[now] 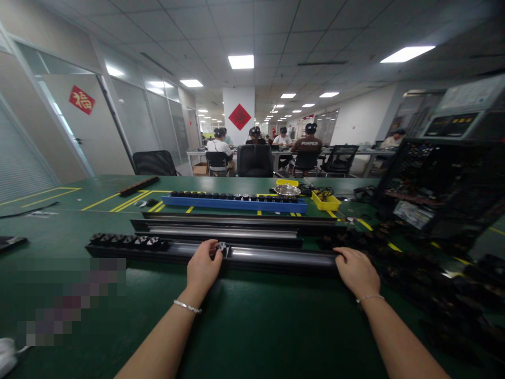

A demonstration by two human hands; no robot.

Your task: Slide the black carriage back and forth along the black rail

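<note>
Your left hand is pinching a block between thumb and fingers, partway along the black rail. The rail is lying on the green table in front of you, its long axis running left to right, tilting slightly down toward the right. Your right hand is resting at its right end, hiding the tip; you cannot tell whether it is gripping. Your fingers are covering the block's left side. Dark parts at right are blurring together.
</note>
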